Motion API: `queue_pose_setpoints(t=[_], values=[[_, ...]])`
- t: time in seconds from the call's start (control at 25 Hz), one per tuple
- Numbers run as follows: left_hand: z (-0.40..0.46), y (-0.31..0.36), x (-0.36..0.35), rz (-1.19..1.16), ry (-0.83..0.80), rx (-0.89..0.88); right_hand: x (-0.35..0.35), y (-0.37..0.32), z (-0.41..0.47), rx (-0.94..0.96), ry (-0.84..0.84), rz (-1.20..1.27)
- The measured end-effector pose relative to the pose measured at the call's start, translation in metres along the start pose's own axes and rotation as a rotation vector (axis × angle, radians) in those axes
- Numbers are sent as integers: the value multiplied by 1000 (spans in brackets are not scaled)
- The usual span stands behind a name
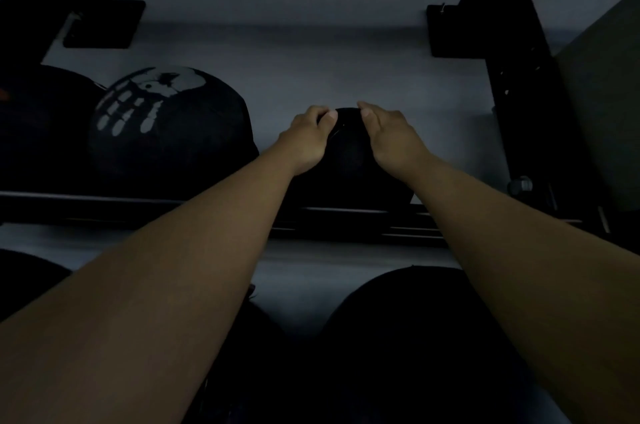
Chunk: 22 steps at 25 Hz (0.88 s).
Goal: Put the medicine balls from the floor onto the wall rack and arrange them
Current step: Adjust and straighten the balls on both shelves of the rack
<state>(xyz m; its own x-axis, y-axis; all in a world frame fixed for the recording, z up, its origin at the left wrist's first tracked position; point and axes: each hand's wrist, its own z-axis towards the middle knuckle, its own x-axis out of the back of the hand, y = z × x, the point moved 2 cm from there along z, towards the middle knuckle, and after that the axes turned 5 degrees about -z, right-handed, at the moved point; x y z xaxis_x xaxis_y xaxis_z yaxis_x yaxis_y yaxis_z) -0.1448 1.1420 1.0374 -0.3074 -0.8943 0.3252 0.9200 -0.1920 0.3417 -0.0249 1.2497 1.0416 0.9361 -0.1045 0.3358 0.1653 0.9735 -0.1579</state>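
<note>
Head view: hands (pixel 349 136) grip black ball (pixel 349 164) (racked).

left ball (pixel 38 126): cut by edge | held ball (pixel 349 160): sides behind hands

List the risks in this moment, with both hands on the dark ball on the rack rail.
1. The left hand and right hand hold only the top of the dark ball; it could roll forward off the rack rail once released.
2. Shifted left, it may bump the printed ball.
3. The dim light hides how it sits, so its seating is hard to judge.
</note>
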Motion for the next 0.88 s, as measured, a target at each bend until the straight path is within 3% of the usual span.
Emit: queue_pose_setpoints(t=[0.28,0.64,0.88], values=[[-50,17,29,211,-167,71,25,-11,-38,12,-230,-235],[-137,36,12,213,-236,89,47,-17,-119,116,-161,-121],[-197,34,-27,131,-263,135,72,23,-201,1,-250,-257]])
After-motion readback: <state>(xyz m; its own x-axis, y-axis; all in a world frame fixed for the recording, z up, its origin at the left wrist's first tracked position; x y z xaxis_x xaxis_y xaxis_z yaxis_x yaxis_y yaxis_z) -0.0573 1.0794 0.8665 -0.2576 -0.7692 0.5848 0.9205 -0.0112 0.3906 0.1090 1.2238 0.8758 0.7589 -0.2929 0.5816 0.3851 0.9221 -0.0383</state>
